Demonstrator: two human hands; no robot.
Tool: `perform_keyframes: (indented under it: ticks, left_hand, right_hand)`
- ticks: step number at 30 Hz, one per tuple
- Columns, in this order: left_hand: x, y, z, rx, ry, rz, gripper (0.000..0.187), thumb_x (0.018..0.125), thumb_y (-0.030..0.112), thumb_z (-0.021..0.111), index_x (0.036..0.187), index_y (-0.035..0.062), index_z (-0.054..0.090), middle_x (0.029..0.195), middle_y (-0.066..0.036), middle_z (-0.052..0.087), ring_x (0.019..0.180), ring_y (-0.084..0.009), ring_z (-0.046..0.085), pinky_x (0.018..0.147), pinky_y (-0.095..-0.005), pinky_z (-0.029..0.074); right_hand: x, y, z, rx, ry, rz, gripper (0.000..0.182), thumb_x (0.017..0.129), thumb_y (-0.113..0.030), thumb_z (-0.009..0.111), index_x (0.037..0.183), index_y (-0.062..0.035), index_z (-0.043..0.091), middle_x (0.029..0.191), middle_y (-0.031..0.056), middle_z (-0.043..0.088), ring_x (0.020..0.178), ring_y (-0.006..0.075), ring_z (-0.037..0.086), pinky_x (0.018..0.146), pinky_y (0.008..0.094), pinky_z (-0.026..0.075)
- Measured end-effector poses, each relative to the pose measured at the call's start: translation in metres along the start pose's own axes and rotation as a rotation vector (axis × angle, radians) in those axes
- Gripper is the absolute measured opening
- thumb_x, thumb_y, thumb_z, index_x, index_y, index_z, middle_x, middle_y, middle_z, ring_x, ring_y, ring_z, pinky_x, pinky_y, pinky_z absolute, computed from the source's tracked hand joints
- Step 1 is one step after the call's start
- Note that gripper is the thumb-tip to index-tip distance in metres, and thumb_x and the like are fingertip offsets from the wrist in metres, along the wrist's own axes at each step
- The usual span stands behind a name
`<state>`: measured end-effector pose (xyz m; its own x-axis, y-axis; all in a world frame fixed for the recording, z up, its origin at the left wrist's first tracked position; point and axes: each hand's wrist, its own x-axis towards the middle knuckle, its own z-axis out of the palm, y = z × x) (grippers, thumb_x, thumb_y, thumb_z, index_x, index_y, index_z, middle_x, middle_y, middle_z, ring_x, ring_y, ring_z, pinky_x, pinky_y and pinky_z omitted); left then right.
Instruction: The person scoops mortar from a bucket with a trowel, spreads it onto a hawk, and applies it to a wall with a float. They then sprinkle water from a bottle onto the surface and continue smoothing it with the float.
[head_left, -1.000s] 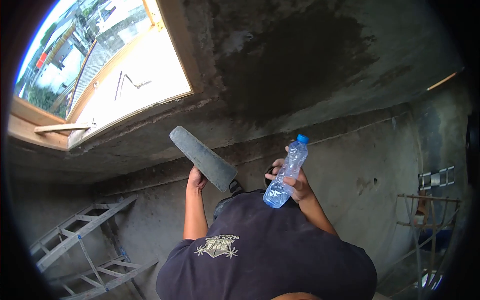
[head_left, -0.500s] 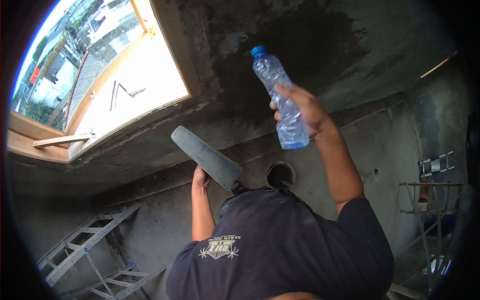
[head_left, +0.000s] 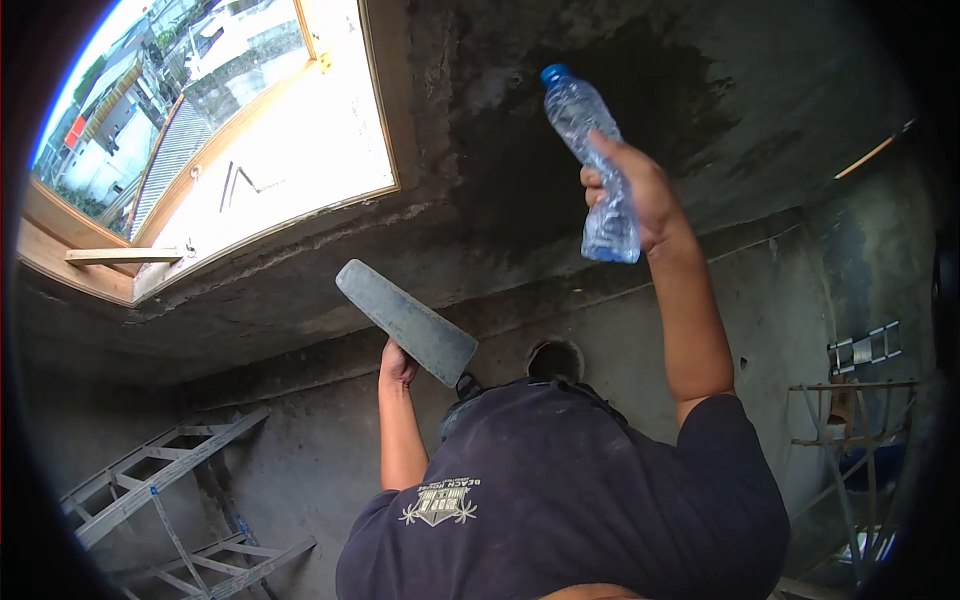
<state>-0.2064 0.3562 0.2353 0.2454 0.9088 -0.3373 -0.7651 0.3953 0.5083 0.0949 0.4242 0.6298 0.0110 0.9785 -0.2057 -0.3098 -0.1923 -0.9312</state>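
Toward the far right, in front of a dark patch (head_left: 682, 100) on the grey wall, a clear plastic bottle (head_left: 615, 200) is raised in the right hand (head_left: 640, 188), tilted so that its blue cap (head_left: 554, 74) points up and to the left. The fingers and thumb are closed around its ribbed middle. It looks light and thin-walled, soft enough to buckle if squeezed hard (and slippery too, should the outside be wet). The waist, where the hand is, seems the best place to grip; the wider base would fill the palm more.

Nearer and to the left, the left hand (head_left: 399, 362) is wrapped under a long grey board (head_left: 408, 320), wider at its near right end and rounded at its far left one. Whatever handle it has is hidden beneath. The board looks stiff and flat, likely heavier than the bottle, and would probably balance best when held from underneath near its middle. Bottle and board are well apart.

Between the arms, beyond the dark shirt (head_left: 600, 480), there is a round opening (head_left: 579, 360). A metal ladder (head_left: 165, 483) leans at the near left, and a wood-framed window (head_left: 381, 110) lies at the far left.
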Motion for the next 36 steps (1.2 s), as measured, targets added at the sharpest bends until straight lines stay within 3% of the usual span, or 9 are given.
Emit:
perform_keyframes:
  ticks: [4,8,21,24,26,28,31,33,36]
  left_hand:
    - [-0.002,-0.004,-0.002,-0.026,0.0,-0.027,0.035,0.09,0.027,0.051,0.114,0.0017,0.055,0.11,-0.011,0.061,0.103,-0.0248,0.058,0.09,-0.0402,0.046]
    - [-0.007,-0.014,-0.001,-0.047,0.034,-0.012,0.035,0.09,0.027,0.051,0.114,0.0017,0.055,0.11,-0.011,0.061,0.102,-0.0248,0.058,0.09,-0.0401,0.046]
    - [-0.05,-0.041,0.009,0.043,0.091,0.006,0.037,0.091,0.028,0.049,0.116,0.0012,0.054,0.111,-0.011,0.061,0.104,-0.025,0.057,0.091,-0.0412,0.045]
    - [-0.065,-0.045,0.02,0.028,0.099,0.05,0.038,0.091,0.029,0.049,0.116,0.001,0.054,0.111,-0.011,0.061,0.104,-0.0252,0.057,0.091,-0.0416,0.045]
    - [-0.076,-0.053,0.027,0.003,0.111,0.078,0.039,0.091,0.03,0.049,0.116,0.0008,0.054,0.111,-0.011,0.061,0.103,-0.0252,0.057,0.091,-0.0416,0.045]
    - [-0.089,-0.063,0.034,0.011,0.094,0.067,0.039,0.091,0.03,0.05,0.117,0.0009,0.054,0.111,-0.011,0.06,0.103,-0.0248,0.057,0.09,-0.0408,0.046]
    - [-0.107,-0.086,0.057,0.036,0.115,0.071,0.037,0.091,0.029,0.05,0.115,0.0013,0.055,0.11,-0.011,0.061,0.102,-0.0241,0.058,0.09,-0.0402,0.046]
    - [-0.118,-0.105,0.076,0.029,0.123,0.046,0.036,0.09,0.028,0.051,0.113,0.0012,0.056,0.109,-0.011,0.061,0.101,-0.0236,0.058,0.089,-0.0396,0.046]
    - [-0.126,-0.147,0.095,0.016,0.145,-0.006,0.033,0.089,0.027,0.052,0.108,0.001,0.059,0.103,-0.011,0.063,0.094,-0.0232,0.061,0.084,-0.0388,0.049]
  right_hand:
    - [0.004,-0.01,-0.016,0.168,-0.051,0.04,0.026,0.083,-0.025,0.065,0.091,-0.0067,0.049,0.061,0.0006,0.049,0.046,0.0061,0.045,0.041,0.0183,0.037]
    - [0.012,0.022,0.004,-0.075,-0.064,0.063,0.023,0.083,-0.025,0.064,0.089,-0.0063,0.05,0.061,0.0003,0.05,0.048,0.0067,0.047,0.043,0.0207,0.04]
    - [0.025,0.035,-0.037,0.017,0.174,-0.058,0.023,0.083,-0.026,0.063,0.083,-0.0043,0.057,0.064,0.0035,0.053,0.052,0.011,0.05,0.05,0.0244,0.039]
    - [0.01,0.045,-0.085,0.288,-0.077,-0.122,0.026,0.086,-0.029,0.061,0.088,-0.004,0.055,0.062,0.0026,0.049,0.051,0.0114,0.047,0.049,0.025,0.038]
    - [-0.016,0.061,-0.125,0.327,-0.056,-0.349,0.031,0.087,-0.032,0.058,0.095,-0.0022,0.052,0.07,0.0035,0.05,0.059,0.0115,0.048,0.057,0.0249,0.04]
    - [-0.042,0.072,-0.173,0.248,0.042,-0.568,0.036,0.088,-0.031,0.056,0.11,-0.0033,0.049,0.078,0.0041,0.049,0.072,0.0139,0.047,0.074,0.0324,0.041]
    - [-0.09,0.079,-0.23,0.026,0.163,-0.652,0.05,0.084,-0.018,0.062,0.127,-0.0009,0.043,0.099,0.0049,0.053,0.083,0.0139,0.05,0.081,0.0319,0.041]
    - [-0.117,0.095,-0.268,-0.372,0.286,-0.702,0.049,0.081,-0.011,0.065,0.125,-0.0007,0.045,0.107,0.0068,0.055,0.09,0.0136,0.052,0.083,0.0308,0.042]
    - [-0.147,0.125,-0.353,-0.101,0.617,-0.658,0.043,0.079,-0.01,0.069,0.118,-0.0014,0.051,0.11,0.0076,0.056,0.096,0.0152,0.054,0.087,0.0317,0.043]
